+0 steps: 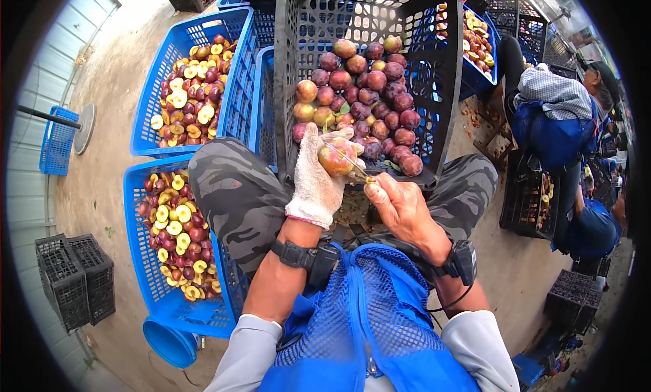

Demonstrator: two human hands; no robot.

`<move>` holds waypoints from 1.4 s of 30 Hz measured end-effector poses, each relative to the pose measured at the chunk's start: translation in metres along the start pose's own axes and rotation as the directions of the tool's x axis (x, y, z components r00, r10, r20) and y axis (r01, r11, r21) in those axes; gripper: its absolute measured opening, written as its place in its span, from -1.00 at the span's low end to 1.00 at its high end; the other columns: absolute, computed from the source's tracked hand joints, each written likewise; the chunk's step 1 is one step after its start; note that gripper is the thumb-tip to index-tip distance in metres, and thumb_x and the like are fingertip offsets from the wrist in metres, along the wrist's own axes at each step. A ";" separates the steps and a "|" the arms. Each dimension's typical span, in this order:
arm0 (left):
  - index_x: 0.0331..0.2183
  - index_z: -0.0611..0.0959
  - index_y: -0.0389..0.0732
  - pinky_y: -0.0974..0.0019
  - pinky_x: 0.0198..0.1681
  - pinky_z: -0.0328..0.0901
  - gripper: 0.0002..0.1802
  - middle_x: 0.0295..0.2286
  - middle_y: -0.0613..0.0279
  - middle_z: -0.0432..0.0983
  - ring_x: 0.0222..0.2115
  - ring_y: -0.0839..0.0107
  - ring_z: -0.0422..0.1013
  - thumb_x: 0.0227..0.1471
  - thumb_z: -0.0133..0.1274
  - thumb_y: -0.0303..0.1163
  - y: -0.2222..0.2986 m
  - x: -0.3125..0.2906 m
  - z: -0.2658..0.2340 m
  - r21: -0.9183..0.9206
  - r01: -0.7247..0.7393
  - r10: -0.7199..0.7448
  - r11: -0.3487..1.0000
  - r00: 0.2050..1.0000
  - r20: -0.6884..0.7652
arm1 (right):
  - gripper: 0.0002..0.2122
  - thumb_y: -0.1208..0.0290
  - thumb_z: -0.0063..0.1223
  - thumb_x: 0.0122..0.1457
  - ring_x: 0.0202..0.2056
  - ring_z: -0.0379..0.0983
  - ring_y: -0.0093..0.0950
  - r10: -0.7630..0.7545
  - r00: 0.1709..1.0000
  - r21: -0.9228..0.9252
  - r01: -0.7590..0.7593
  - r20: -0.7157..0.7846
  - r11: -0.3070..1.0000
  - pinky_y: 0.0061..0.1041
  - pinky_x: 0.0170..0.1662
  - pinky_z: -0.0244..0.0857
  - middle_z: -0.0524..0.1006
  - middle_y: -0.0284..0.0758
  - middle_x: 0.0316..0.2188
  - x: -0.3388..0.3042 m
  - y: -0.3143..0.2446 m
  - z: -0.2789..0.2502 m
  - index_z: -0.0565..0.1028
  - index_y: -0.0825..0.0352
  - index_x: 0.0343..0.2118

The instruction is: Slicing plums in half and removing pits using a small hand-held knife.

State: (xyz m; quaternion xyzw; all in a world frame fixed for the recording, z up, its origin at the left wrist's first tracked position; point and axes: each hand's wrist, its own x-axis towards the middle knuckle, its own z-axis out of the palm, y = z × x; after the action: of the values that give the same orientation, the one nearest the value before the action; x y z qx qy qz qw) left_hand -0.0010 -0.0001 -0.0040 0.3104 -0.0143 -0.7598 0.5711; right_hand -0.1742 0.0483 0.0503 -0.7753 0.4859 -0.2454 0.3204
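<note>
My left hand point(313, 182), in a white knit glove, is closed around a red-yellow plum point(335, 159). A thin knife point(350, 161) lies with its blade against the plum's upper side. Its handle end is gripped in my bare right hand point(400, 205), the fingers wrapped round it and hiding most of it. Both hands are over the near edge of a black plastic crate point(289, 73), between my knees. Whole red and purple plums point(369, 97) with a few green leaves fill the crate's near part.
On the left, a blue crate point(146, 121) and a nearer blue crate point(142, 270) hold cut plums. A blue bucket point(169, 341) stands below them. Black crates point(74, 280) sit by the wall. At right, a person in blue point(553, 131) sits near another black crate point(522, 219).
</note>
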 end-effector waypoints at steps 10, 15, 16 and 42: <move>-0.09 0.60 -0.34 0.21 -0.32 0.41 -0.13 -0.39 0.02 0.61 -0.45 0.21 0.50 0.24 -0.27 0.38 -0.007 0.002 0.002 0.108 0.044 -0.048 0.993 0.998 0.042 | -0.75 0.24 -0.07 0.40 -0.54 0.48 0.00 -0.005 0.990 -0.131 -0.014 -0.141 0.991 -0.10 -0.51 0.31 0.48 -0.09 -0.61 -0.007 0.013 0.035 0.40 0.32 -0.35; -0.14 0.61 -0.33 0.26 -0.41 0.41 -0.26 -0.46 0.11 0.60 -0.49 0.28 0.50 0.25 -0.12 0.26 -0.005 0.002 -0.001 0.211 0.022 -0.055 0.977 0.987 0.149 | -0.77 0.27 -0.04 0.38 -0.51 0.46 0.05 0.133 0.931 0.081 -0.112 -0.341 0.990 -0.13 -0.49 0.30 0.48 -0.08 -0.57 -0.016 0.011 0.078 0.43 0.33 -0.34; -0.18 0.62 -0.33 0.25 -0.46 0.43 -0.35 -0.48 0.18 0.60 -0.51 0.31 0.51 0.26 -0.05 0.18 -0.004 0.004 -0.002 0.233 -0.010 -0.028 0.972 0.987 0.156 | -0.76 0.26 -0.04 0.39 -0.51 0.45 0.07 0.170 0.924 0.174 -0.115 -0.343 0.978 -0.15 -0.48 0.28 0.46 -0.06 -0.57 -0.013 0.011 0.082 0.43 0.34 -0.35; 0.09 0.47 -0.45 0.24 0.10 0.35 -0.47 -0.08 0.03 0.56 -0.09 0.31 0.51 0.14 0.18 -0.42 0.021 -0.025 0.004 0.439 -0.173 -0.005 0.881 0.927 0.375 | -0.49 0.07 -0.21 0.45 -0.49 0.50 -0.21 0.306 0.865 -0.076 -0.301 0.397 0.950 -0.20 -0.37 0.27 0.40 -0.06 -0.64 0.029 -0.027 -0.081 0.48 0.50 -0.42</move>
State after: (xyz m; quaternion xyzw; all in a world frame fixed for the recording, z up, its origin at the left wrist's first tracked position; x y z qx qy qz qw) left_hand 0.0192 0.0134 0.0182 0.2903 -0.3153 -0.7524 0.5002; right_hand -0.2021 0.0096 0.1264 -0.7248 0.5266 -0.0237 0.4436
